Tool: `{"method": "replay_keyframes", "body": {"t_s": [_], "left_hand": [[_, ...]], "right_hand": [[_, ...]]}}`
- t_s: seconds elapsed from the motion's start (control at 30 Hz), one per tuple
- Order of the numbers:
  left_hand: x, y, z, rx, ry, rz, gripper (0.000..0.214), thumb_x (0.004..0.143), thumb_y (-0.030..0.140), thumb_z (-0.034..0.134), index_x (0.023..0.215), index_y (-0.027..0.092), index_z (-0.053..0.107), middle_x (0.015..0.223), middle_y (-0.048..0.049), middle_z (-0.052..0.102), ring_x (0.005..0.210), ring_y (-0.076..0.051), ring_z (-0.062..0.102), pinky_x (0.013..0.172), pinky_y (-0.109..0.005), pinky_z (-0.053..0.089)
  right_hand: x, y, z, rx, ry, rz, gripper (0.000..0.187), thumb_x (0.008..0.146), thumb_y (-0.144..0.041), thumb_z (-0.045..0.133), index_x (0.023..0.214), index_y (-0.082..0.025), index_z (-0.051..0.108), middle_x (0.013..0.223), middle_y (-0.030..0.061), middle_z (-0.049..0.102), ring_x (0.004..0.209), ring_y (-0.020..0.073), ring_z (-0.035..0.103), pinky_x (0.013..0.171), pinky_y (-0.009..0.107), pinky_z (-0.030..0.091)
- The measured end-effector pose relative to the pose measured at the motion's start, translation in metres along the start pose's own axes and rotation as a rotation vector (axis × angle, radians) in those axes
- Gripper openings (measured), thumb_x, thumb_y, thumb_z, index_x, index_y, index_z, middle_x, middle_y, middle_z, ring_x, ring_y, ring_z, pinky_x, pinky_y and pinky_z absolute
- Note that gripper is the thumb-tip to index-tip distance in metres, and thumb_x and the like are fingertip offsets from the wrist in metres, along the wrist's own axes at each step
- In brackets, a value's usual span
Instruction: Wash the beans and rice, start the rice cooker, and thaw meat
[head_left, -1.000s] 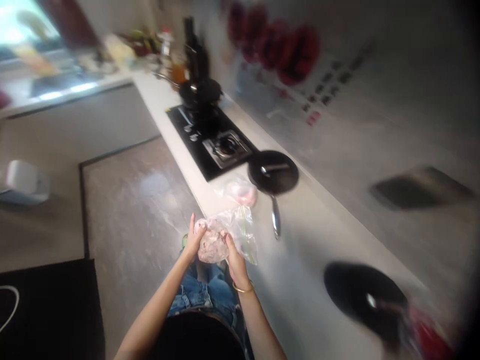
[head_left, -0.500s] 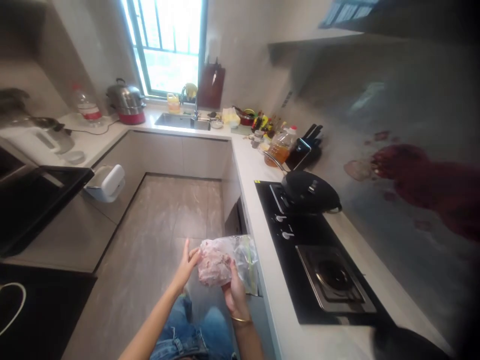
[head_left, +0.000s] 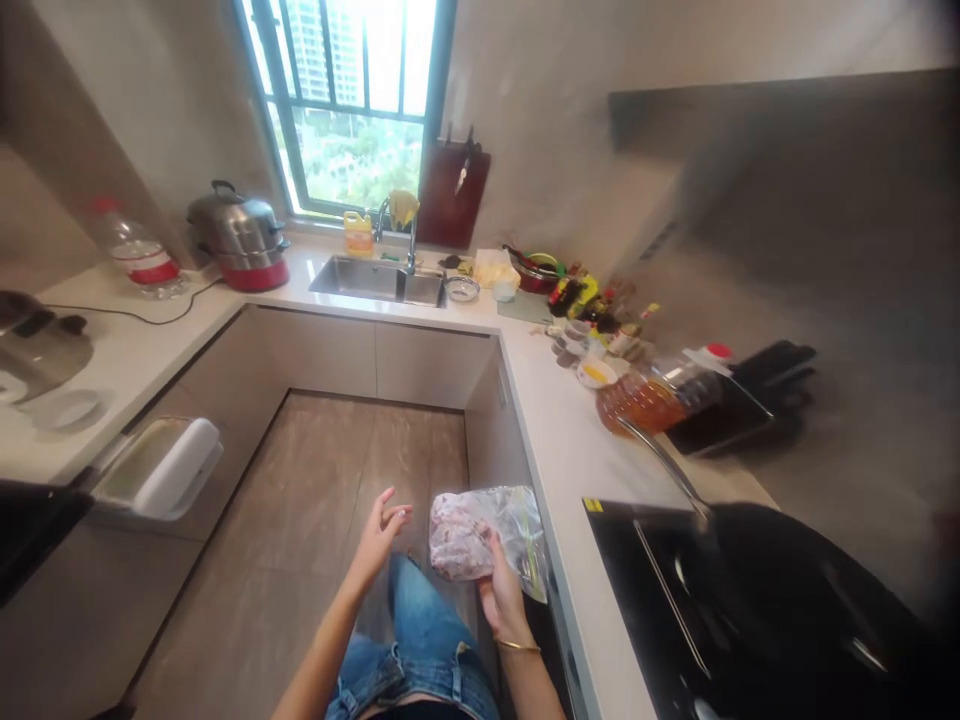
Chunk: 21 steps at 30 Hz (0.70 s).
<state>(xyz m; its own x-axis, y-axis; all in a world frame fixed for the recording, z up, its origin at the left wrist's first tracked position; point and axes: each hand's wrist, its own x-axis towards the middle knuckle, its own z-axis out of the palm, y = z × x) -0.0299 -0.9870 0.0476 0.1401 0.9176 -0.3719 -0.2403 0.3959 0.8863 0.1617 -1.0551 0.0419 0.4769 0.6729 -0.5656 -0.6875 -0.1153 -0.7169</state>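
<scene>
My right hand [head_left: 501, 594] grips a clear zip bag of pinkish raw meat [head_left: 466, 536] from below, holding it in the air beside the white counter edge [head_left: 559, 560]. A gold bangle sits on that wrist. My left hand [head_left: 379, 537] hovers a little to the left of the bag, fingers spread, touching nothing. Both hands are over the brown tiled floor, above my jeans.
A black wok [head_left: 780, 590] rests on the black hob at lower right. An oil bottle [head_left: 652, 395], a knife block [head_left: 757, 400] and condiment jars stand along the right counter. The sink [head_left: 379, 280] lies under the window, with a steel pot [head_left: 238, 240] and a water bottle [head_left: 135, 255] on the left counter.
The view has swung from the counter and pans up toward the sink and window. My left hand has come off the bag, which only my right hand now holds.
</scene>
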Motion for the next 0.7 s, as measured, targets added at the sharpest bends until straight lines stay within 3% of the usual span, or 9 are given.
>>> {"method": "replay_keyframes", "body": {"t_s": [0.13,0.27,0.37,0.43,0.53,0.6,0.7], "left_hand": [[0.084,0.069,-0.027,0.034,0.113,0.059,0.087,0.059,0.071,0.075,0.122,0.015,0.055,0.108,-0.0188,0.074,0.102,-0.031,0.071,0.095,-0.046,0.050],[0.168,0.110,-0.077,0.045,0.278,0.077,0.088,0.058,0.072,0.075,0.123,0.015,0.055,0.108,-0.0173,0.074,0.104,-0.032,0.071,0.097,-0.047,0.050],[0.251,0.144,-0.114,0.065,0.330,0.129,0.088,0.059,0.071,0.075,0.122,0.014,0.055,0.108,-0.0171,0.074,0.105,-0.032,0.070,0.099,-0.048,0.050],[0.318,0.179,-0.128,0.094,0.308,0.190,0.085,0.060,0.071,0.074,0.121,0.014,0.056,0.108,-0.0170,0.074,0.105,-0.032,0.070,0.099,-0.049,0.050],[0.433,0.244,-0.124,0.161,0.191,0.303,0.078,0.065,0.068,0.072,0.121,0.015,0.057,0.107,-0.0157,0.074,0.107,-0.030,0.069,0.101,-0.048,0.049],[0.512,0.287,-0.106,0.213,0.076,0.355,0.071,0.070,0.064,0.069,0.121,0.016,0.058,0.109,-0.0149,0.074,0.109,-0.029,0.068,0.102,-0.047,0.048],[0.629,0.333,-0.069,0.321,-0.030,0.281,0.059,0.076,0.054,0.065,0.120,0.015,0.058,0.114,-0.0148,0.072,0.111,-0.027,0.067,0.101,-0.045,0.048]], "right_hand": [[0.078,-0.036,0.121,-0.030,-0.066,0.047,0.033,0.069,-0.040,0.078,0.095,-0.020,0.074,0.104,0.0046,0.078,0.098,0.0219,0.074,0.082,0.033,0.062],[0.153,-0.056,0.226,-0.023,-0.139,0.052,0.032,0.077,-0.041,0.074,0.102,-0.020,0.073,0.114,0.0049,0.075,0.112,0.0216,0.069,0.093,0.034,0.059],[0.209,-0.064,0.292,0.034,-0.130,0.061,0.030,0.082,-0.038,0.070,0.106,-0.020,0.071,0.118,0.0045,0.074,0.115,0.0211,0.067,0.098,0.036,0.056],[0.242,-0.068,0.330,0.064,-0.115,0.055,0.029,0.083,-0.036,0.069,0.108,-0.021,0.071,0.119,0.0041,0.073,0.115,0.0206,0.067,0.099,0.036,0.056],[0.280,-0.075,0.380,0.073,-0.088,0.016,0.033,0.081,-0.038,0.071,0.109,-0.021,0.071,0.120,0.0051,0.073,0.116,0.0221,0.067,0.097,0.037,0.057],[0.298,-0.080,0.408,0.081,-0.051,-0.006,0.038,0.078,-0.042,0.073,0.109,-0.020,0.072,0.120,0.0072,0.073,0.116,0.0242,0.067,0.095,0.038,0.058],[0.321,-0.090,0.442,0.104,0.019,-0.031,0.044,0.075,-0.045,0.075,0.109,-0.018,0.073,0.120,0.0092,0.072,0.117,0.0256,0.066,0.097,0.039,0.057]]}}
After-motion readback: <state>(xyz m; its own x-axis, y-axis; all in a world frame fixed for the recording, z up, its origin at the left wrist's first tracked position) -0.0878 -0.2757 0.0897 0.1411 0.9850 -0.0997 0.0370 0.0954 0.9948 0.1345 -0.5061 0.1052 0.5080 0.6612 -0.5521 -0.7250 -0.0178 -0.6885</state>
